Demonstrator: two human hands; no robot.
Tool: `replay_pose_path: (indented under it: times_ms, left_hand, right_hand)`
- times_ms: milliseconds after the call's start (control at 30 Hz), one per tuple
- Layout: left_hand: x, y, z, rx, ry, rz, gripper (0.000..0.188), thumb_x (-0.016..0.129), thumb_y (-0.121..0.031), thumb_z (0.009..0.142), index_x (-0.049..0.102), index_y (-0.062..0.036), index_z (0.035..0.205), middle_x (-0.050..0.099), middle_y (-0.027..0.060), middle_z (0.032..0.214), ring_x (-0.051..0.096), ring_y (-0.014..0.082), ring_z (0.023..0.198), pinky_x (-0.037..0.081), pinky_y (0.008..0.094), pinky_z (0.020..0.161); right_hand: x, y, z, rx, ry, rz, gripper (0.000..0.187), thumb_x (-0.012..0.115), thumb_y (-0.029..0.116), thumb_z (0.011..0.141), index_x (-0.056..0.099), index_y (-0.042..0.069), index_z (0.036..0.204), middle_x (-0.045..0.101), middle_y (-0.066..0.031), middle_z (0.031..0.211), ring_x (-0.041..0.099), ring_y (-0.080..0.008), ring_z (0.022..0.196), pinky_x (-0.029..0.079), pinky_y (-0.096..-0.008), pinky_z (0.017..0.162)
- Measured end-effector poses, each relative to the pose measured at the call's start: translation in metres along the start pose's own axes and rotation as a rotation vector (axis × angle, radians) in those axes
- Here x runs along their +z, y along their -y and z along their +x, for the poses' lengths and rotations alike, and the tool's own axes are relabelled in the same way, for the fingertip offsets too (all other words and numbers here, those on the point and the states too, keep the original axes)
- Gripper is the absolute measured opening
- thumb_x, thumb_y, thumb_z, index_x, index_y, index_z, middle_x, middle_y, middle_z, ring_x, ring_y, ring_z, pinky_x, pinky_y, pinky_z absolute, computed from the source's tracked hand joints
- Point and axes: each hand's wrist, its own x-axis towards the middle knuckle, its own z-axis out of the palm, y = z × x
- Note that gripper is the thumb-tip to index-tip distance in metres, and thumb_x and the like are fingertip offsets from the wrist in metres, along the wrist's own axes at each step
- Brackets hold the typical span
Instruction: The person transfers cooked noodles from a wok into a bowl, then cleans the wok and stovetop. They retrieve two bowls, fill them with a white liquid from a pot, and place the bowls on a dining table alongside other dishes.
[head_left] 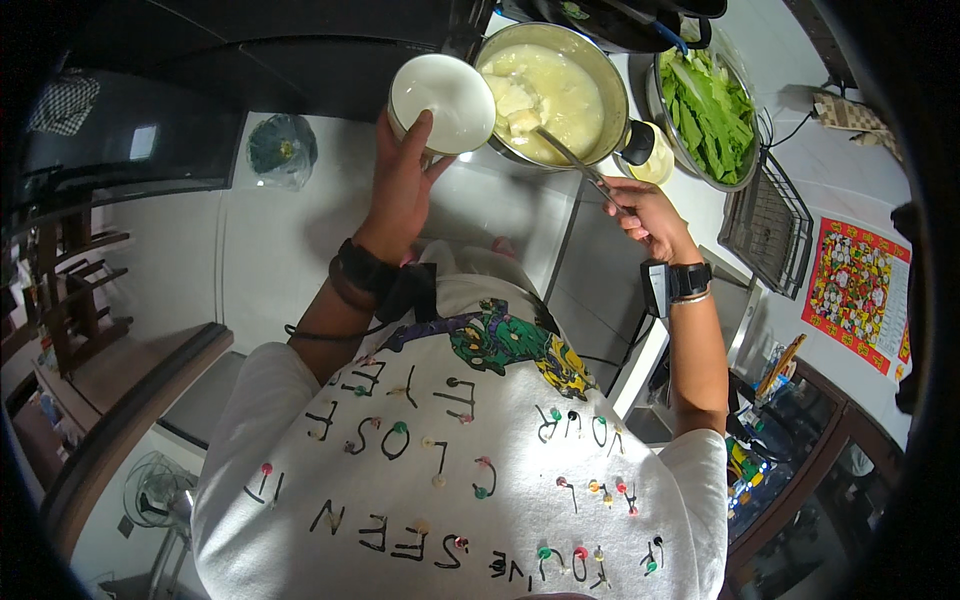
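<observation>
My left hand [402,170] grips a white bowl [445,103] by its side, thumb over the rim. The bowl is tilted, with its white inside showing, and sits at the left rim of a metal pot [612,75]. Pale yellowish liquid [575,90] with soft white chunks [512,98] lies in the pot. In my right hand [648,212], fingers closed round its handle, is a metal spoon [568,152]. It slants into the pot; its head is at a pale chunk and mostly hidden.
Right of the pot, a metal basin of green leafy vegetables [705,115] stands behind a small pale yellow dish [655,160]. The pot's black handle [637,143] juts right. A dark pan [600,25] is at the back, a wire rack [768,225] at right, a bagged dark green item [280,148] at left.
</observation>
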Motion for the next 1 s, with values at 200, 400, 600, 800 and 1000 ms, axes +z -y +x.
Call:
replay_pose_path:
  times_ms: [200, 400, 600, 800, 1000]
  left_hand:
    - [0.013, 0.009, 0.016, 0.164, -0.011, 0.081, 0.074, 0.072, -0.023, 0.090, 0.027, -0.0111, 0.148, 0.041, 0.0125, 0.142, 0.048, 0.0256, 0.128, 0.045, 0.0415, 0.104]
    - [0.031, 0.027, 0.060, 0.719, -0.075, 0.716, 0.099, 0.089, -0.032, 0.069, 0.032, -0.0039, 0.145, 0.048, 0.0200, 0.126, 0.054, 0.0337, 0.113, 0.046, 0.0403, 0.098]
    - [0.066, 0.060, 0.083, 0.749, -0.129, 1.006, 0.104, 0.090, -0.037, 0.066, 0.033, -0.0032, 0.146, 0.048, 0.0255, 0.122, 0.055, 0.0404, 0.108, 0.046, 0.0444, 0.096]
    - [0.101, 0.089, 0.089, 0.113, 0.085, 0.325, 0.088, 0.082, -0.033, 0.081, 0.029, -0.0063, 0.145, 0.043, 0.0182, 0.139, 0.052, 0.0331, 0.123, 0.052, 0.0485, 0.094]
    - [0.103, 0.091, 0.073, -0.203, 0.251, -0.144, 0.066, 0.070, -0.021, 0.092, 0.030, -0.0141, 0.144, 0.045, 0.0108, 0.140, 0.049, 0.0321, 0.127, 0.049, 0.0603, 0.096]
  right_hand:
    - [-0.008, -0.004, -0.012, -0.014, -0.031, 0.053, 0.032, 0.050, 0.003, 0.096, 0.055, -0.001, 0.127, 0.057, -0.0049, 0.078, 0.036, -0.0026, 0.050, 0.025, -0.0159, 0.037]
    - [-0.015, 0.000, -0.042, -0.075, -0.105, 0.028, 0.030, 0.048, 0.004, 0.098, 0.055, -0.001, 0.126, 0.057, -0.0042, 0.078, 0.034, -0.0021, 0.049, 0.024, -0.0166, 0.038]
    - [-0.012, 0.017, -0.088, -0.132, -0.120, 0.014, 0.028, 0.046, 0.002, 0.098, 0.057, -0.001, 0.124, 0.057, -0.0032, 0.077, 0.033, -0.0014, 0.048, 0.022, -0.0168, 0.038]
    - [0.001, 0.011, -0.111, -0.238, -0.214, -0.148, 0.033, 0.047, 0.006, 0.098, 0.060, 0.004, 0.128, 0.058, 0.0021, 0.074, 0.035, -0.0014, 0.049, 0.022, -0.0174, 0.040]
    - [0.022, -0.028, -0.097, -0.539, -0.577, -0.805, 0.039, 0.056, 0.005, 0.094, 0.058, 0.005, 0.133, 0.062, -0.0085, 0.073, 0.057, -0.0205, 0.053, 0.045, -0.0312, 0.048]
